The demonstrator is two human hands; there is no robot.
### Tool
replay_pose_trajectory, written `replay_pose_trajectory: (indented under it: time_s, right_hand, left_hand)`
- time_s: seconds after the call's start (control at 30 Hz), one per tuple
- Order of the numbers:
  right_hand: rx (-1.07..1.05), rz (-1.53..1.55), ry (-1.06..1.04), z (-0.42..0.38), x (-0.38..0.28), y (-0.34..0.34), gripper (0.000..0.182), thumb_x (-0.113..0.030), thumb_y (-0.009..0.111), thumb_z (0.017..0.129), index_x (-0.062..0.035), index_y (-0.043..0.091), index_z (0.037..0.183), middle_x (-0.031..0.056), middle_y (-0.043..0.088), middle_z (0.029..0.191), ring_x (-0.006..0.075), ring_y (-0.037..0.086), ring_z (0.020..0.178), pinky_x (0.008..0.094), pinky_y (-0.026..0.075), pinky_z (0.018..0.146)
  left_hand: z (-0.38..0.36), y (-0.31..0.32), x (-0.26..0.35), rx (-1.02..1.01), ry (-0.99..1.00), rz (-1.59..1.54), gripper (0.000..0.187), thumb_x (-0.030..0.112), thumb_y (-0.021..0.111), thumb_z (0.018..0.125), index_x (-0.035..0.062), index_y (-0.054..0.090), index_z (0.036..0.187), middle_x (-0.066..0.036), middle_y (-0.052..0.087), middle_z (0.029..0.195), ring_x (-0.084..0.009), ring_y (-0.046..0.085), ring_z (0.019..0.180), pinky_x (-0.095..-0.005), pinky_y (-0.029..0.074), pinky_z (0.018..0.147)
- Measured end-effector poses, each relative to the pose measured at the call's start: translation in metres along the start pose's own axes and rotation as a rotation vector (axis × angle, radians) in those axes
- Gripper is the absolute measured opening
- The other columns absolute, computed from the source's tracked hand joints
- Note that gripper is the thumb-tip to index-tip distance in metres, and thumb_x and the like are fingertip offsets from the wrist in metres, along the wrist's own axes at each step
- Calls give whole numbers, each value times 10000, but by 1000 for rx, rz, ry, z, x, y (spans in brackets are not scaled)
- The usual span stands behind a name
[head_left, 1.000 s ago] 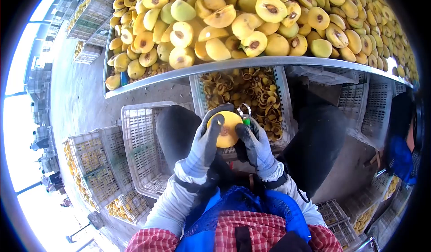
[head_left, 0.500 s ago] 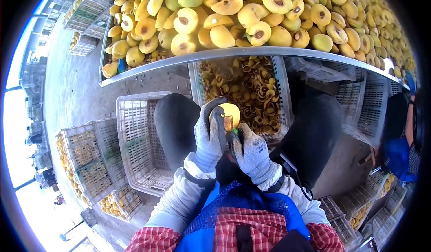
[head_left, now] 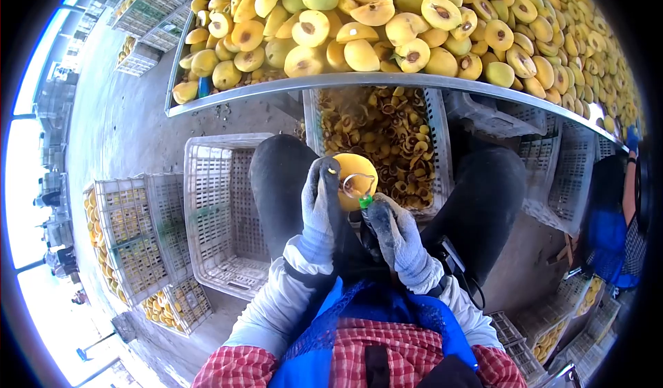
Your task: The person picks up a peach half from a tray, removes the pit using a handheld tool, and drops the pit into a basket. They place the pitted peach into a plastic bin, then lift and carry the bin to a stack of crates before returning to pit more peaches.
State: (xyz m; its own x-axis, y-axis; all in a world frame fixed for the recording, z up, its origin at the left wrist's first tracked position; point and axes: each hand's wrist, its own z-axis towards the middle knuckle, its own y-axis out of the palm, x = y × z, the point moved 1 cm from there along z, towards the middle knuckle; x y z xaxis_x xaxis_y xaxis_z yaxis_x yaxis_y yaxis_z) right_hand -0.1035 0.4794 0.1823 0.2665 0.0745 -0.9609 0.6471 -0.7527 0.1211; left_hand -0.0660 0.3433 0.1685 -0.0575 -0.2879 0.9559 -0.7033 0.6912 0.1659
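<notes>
My left hand (head_left: 320,205), in a grey glove with dark fingers, holds a halved yellow fruit (head_left: 353,169) by its left side, cut face up. My right hand (head_left: 397,234), gloved too, is wrapped round a tool (head_left: 366,201) with a green collar and a looped metal end. The loop lies over the middle of the fruit's cut face. Below the hands, between the knees, a crate (head_left: 440,146) holds many brown-centred fruit scraps (head_left: 376,125).
A metal-edged table (head_left: 290,84) heaped with halved fruit (head_left: 414,55) spans the top. A white crate (head_left: 228,277) stands at the left knee. Stacked crates (head_left: 131,236) with fruit are further left, more crates (head_left: 573,174) at right. A person in blue (head_left: 611,243) is at the right edge.
The fruit's cut face has turned up into view. The tool's metal loop now shows over it, and my right hand has shifted slightly down and right. The whole view has shifted a little.
</notes>
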Motion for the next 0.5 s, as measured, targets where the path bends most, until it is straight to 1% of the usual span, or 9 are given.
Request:
replay_pose_trajectory:
  time_s: [0.07,0.1,0.17,0.2,0.23,0.33,0.37,0.47,0.5]
  right_hand:
    - [42,-149,-139,1,-4,-1,190,-148,508,935,15,543,1025,127,606,819,139,603,729,249,466,617]
    - [96,-103,-151,0,-8,-2,199,-123,551,883,8,537,1032,154,602,821,212,627,743,291,479,631]
    - [103,-299,-244,0,-3,-3,221,-115,578,848,4,540,1030,177,599,826,262,628,749,313,489,645]
    - [106,-393,-289,0,-2,-2,233,-111,591,830,2,542,1028,189,597,828,287,629,752,325,494,651]
    - [99,-377,-244,1,-3,1,263,-124,621,804,-7,535,1023,199,608,841,337,628,740,366,504,637]
    - [144,-666,-259,0,-1,3,253,-153,631,809,-20,524,996,194,612,832,353,630,723,386,502,599]
    - [149,-746,-276,0,0,4,233,-165,621,829,-20,511,974,190,614,809,361,627,711,405,493,569]
    - [123,-638,-188,-1,-6,4,192,-158,587,861,-14,505,958,192,606,775,355,623,694,403,487,552]
    - [119,-618,-184,-1,-5,4,187,-156,553,879,-5,503,979,199,596,763,367,613,693,406,482,565]
  left_hand:
    - [-1,0,-2,38,33,15,258,259,508,964,19,568,1037,-15,555,918,-90,488,810,-232,427,727]
    - [-2,0,-1,20,23,-8,265,259,508,964,17,569,1052,-23,565,936,-95,501,832,-233,432,746]
    - [-3,2,6,-14,4,-50,280,259,509,963,12,571,1081,-39,585,970,-103,526,875,-235,442,785]
    - [-5,8,8,-32,83,-53,324,270,520,956,2,558,1135,-64,602,1026,-121,550,935,-243,449,833]
    - [-7,8,10,-56,47,-50,342,278,521,955,-2,550,1149,-69,602,1033,-125,552,938,-245,452,836]
    - [-8,0,1,-83,-80,-80,370,301,521,953,-9,542,1155,-77,600,1038,-136,558,936,-251,457,841]
    - [-8,-1,-1,-83,-125,-96,375,308,520,953,-9,541,1151,-78,600,1037,-140,559,934,-253,458,842]
    - [-13,9,6,-48,14,34,372,320,519,953,-7,543,1131,-81,603,1022,-145,560,925,-257,462,833]
    - [-14,12,10,-56,28,42,338,293,521,955,-3,543,1118,-87,603,1019,-147,559,919,-260,461,826]
